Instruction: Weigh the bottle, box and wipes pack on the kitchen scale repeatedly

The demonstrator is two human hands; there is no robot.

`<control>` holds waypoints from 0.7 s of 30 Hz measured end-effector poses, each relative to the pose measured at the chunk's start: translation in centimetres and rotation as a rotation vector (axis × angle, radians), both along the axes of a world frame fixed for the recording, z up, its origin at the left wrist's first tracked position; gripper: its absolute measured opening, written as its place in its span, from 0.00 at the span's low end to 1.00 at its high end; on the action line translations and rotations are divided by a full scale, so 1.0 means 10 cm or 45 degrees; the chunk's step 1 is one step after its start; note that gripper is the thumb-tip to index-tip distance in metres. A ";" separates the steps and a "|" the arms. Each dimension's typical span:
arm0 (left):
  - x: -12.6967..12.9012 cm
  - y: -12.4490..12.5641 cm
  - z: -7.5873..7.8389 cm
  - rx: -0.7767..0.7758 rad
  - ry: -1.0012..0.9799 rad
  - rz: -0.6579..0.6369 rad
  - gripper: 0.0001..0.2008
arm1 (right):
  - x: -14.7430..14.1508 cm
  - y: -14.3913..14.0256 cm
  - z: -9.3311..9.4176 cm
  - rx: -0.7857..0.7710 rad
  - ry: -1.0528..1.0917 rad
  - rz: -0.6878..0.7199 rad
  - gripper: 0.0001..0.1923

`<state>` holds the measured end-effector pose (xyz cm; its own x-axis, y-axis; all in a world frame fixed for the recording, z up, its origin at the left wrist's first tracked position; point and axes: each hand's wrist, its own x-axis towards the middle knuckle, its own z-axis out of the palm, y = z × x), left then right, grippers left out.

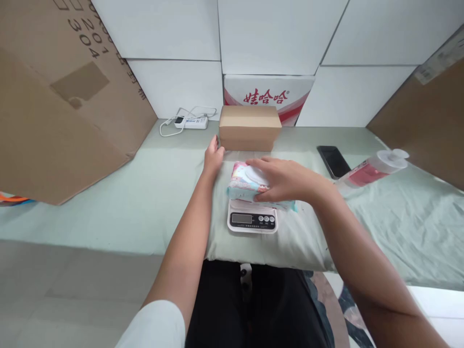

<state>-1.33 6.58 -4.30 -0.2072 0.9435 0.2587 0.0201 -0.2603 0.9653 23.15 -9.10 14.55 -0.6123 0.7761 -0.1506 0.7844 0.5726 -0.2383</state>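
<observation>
Cloth-covered counter [119, 208], pale green, creased well right of the right grip [281, 178]. Black phone [334, 162] lies flat, right of and slightly beyond that grip; bottle [368, 173] with pink label and white cap just beside it, farther right. Beyond the left grip [213, 157], to its left: white power strip [192, 123], white cable [171, 135] looped over and beside it. Farther left: large cardboard sheet [72, 145] printed 201, 304. Beyond both grips: white carton [268, 95] with red characters, among white panels [170, 29]. Second cardboard piece [427, 111] far right of the right grip.
</observation>
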 end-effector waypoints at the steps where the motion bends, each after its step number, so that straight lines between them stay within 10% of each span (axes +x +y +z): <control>1: 0.01 0.00 0.00 -0.021 -0.003 0.032 0.41 | 0.09 -0.06 0.01 -0.028 0.007 -0.032 0.41; 11: 0.04 0.05 -0.01 -0.056 -0.035 0.054 0.40 | 1.58 -0.99 -0.16 0.065 -0.018 -0.517 0.43; 21: 0.03 0.03 -0.03 -0.046 -0.035 0.038 0.41 | 2.18 -0.89 -0.81 0.255 0.098 -0.531 0.42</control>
<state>-1.00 6.93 -4.60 -0.2418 0.9454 0.2183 0.0007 -0.2248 0.9744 44.96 -18.02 6.49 -0.2453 0.9676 0.0607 0.9418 0.2527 -0.2216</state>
